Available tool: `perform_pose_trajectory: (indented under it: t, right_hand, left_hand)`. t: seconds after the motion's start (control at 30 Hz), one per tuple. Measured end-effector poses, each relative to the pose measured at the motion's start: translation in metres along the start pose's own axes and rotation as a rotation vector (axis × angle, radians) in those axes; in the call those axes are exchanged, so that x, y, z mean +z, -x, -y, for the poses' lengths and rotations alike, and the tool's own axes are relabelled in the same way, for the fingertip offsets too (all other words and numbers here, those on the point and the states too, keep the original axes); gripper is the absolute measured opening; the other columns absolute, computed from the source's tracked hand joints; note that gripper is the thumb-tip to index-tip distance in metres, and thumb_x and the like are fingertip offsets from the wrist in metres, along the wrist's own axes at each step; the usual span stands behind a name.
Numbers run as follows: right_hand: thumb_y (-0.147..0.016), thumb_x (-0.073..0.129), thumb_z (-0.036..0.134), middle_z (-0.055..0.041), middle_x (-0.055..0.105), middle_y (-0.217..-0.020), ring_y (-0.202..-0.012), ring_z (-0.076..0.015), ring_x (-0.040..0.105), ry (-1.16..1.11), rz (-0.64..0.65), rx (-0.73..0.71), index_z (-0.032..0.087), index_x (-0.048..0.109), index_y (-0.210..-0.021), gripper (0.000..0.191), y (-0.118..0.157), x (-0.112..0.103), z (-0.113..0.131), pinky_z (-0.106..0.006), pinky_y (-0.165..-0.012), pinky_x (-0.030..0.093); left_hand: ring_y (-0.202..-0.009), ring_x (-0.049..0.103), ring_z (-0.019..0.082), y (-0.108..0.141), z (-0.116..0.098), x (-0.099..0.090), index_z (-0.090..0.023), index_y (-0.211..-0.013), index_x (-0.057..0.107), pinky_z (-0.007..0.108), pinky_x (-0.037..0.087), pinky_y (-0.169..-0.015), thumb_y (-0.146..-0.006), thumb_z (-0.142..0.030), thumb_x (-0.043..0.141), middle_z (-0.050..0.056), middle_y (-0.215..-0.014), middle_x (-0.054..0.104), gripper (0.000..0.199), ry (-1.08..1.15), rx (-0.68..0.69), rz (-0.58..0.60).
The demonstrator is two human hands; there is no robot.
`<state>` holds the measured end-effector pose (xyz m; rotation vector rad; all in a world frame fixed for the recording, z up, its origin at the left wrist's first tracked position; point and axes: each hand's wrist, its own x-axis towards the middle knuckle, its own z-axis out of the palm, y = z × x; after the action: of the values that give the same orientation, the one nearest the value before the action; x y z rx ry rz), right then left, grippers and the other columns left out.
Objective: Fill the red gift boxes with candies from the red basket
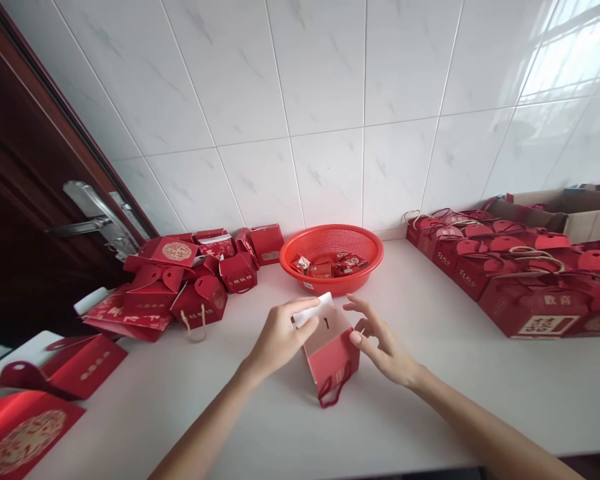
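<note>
A small red gift box (334, 357) stands on the white table in front of me, its top unfolded and its pale inside showing. A dark red cord handle (333, 393) hangs down its near side. At the box's left edge, my left hand (285, 333) has a white-backed top flap between thumb and fingers. On the other side, my right hand (387, 343) has its fingers spread, with the thumb at the right edge of the box. Behind the box is a red plastic basket (330, 283) with several small wrapped packets (347, 263) inside.
Several red boxes (155, 290) are heaped at the left, with larger ones (30, 427) at the near left. Rows of closed red boxes (490, 287) fill the right side, beside a cardboard carton (595, 223). A tiled wall (325, 173) backs the table (410, 427). A door handle (100, 220) juts at left.
</note>
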<state>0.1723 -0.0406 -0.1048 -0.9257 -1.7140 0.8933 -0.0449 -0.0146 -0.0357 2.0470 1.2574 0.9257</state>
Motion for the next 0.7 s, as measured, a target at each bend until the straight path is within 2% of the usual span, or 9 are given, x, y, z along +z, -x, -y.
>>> perform_pose_trajectory:
  t: [0.1, 0.17, 0.33, 0.47, 0.6, 0.7]
  right_hand:
    - [-0.094, 0.050, 0.050, -0.0100, 0.059, -0.122, -0.078, -0.0159, 0.060, 0.011, -0.104, 0.024, 0.026, 0.045, -0.135, 0.047, -0.002, -0.003, 0.001, -0.033, -0.071, 0.054]
    - [-0.093, 0.052, 0.051, -0.0092, 0.062, -0.117, -0.087, -0.0190, 0.061, 0.009, -0.156, 0.021, 0.025, 0.049, -0.130, 0.045, -0.003, -0.007, 0.000, -0.034, -0.076, 0.053]
    - [-0.090, 0.055, 0.048, -0.0082, 0.064, -0.118, -0.109, -0.0250, 0.059, -0.086, -0.147, 0.008, 0.025, 0.052, -0.127, 0.044, -0.005, -0.016, 0.003, -0.038, -0.091, 0.048]
    - [-0.090, 0.055, 0.047, -0.0076, 0.060, -0.129, -0.121, -0.0267, 0.053, -0.167, -0.081, -0.027, 0.026, 0.054, -0.127, 0.043, -0.005, -0.019, 0.009, -0.040, -0.101, 0.043]
    - [-0.093, 0.050, 0.051, -0.0069, 0.058, -0.131, -0.121, -0.0264, 0.052, -0.179, -0.064, -0.036, 0.026, 0.057, -0.123, 0.039, -0.003, -0.017, 0.010, -0.041, -0.105, 0.040]
    - [-0.096, 0.044, 0.055, -0.0076, 0.059, -0.130, -0.118, -0.0262, 0.054, -0.203, -0.120, -0.041, 0.026, 0.058, -0.123, 0.042, -0.004, -0.018, 0.006, -0.041, -0.103, 0.042]
  left_hand:
    - [-0.130, 0.055, 0.024, 0.002, -0.015, 0.014, -0.022, -0.130, 0.064, 0.036, 0.046, -0.110, -0.086, -0.025, 0.058, 0.004, -0.136, 0.062, 0.044, 0.057, 0.074, 0.086]
    - [-0.131, 0.054, 0.024, 0.000, -0.021, 0.021, -0.020, -0.132, 0.063, 0.035, 0.045, -0.111, -0.087, -0.025, 0.058, 0.005, -0.138, 0.061, 0.045, 0.091, 0.098, 0.117]
    - [-0.130, 0.055, 0.025, -0.010, -0.017, 0.031, -0.015, -0.130, 0.064, 0.036, 0.045, -0.111, -0.084, -0.023, 0.058, 0.007, -0.136, 0.062, 0.047, 0.086, 0.010, 0.071]
    - [-0.128, 0.056, 0.027, -0.016, -0.005, 0.029, -0.016, -0.127, 0.065, 0.040, 0.045, -0.109, -0.084, -0.026, 0.059, 0.008, -0.134, 0.063, 0.044, 0.106, -0.086, 0.061]
    - [-0.123, 0.060, 0.027, -0.025, 0.000, 0.018, -0.019, -0.116, 0.071, 0.038, 0.049, -0.104, -0.086, -0.037, 0.062, 0.008, -0.128, 0.068, 0.037, 0.202, -0.003, 0.098]
    - [-0.111, 0.067, 0.026, -0.052, -0.001, 0.005, -0.018, -0.106, 0.074, 0.036, 0.053, -0.096, -0.085, -0.046, 0.062, 0.009, -0.118, 0.072, 0.037, 0.249, 0.063, 0.071]
